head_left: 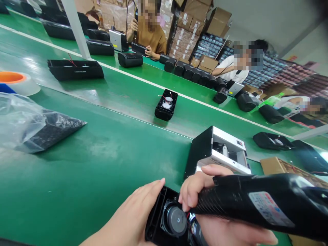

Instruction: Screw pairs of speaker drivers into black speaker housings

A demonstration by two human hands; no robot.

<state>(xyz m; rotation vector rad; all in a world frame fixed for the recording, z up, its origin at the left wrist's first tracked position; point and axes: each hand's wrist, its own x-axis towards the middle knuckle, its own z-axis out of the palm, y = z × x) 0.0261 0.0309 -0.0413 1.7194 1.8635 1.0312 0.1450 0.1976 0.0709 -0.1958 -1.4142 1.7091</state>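
Right hand [217,229] closed around a black tool [230,195]; its label [270,209] shows red and blue print, illegible. Left hand [133,212] lies along a speaker housing [154,220] between both hands; grip cannot be told. Beyond, a black casing [75,72] bears unreadable white lettering.

Right fingers [191,191] grip a black tool [233,194] (a stickered one).

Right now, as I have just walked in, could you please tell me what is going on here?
A person's right hand grips a black, ribbed tool above an open black housing with round speaker drivers inside. The left hand lies along the housing's side; the tool's tip is hidden. Farther off, another open housing sits on the green surface.
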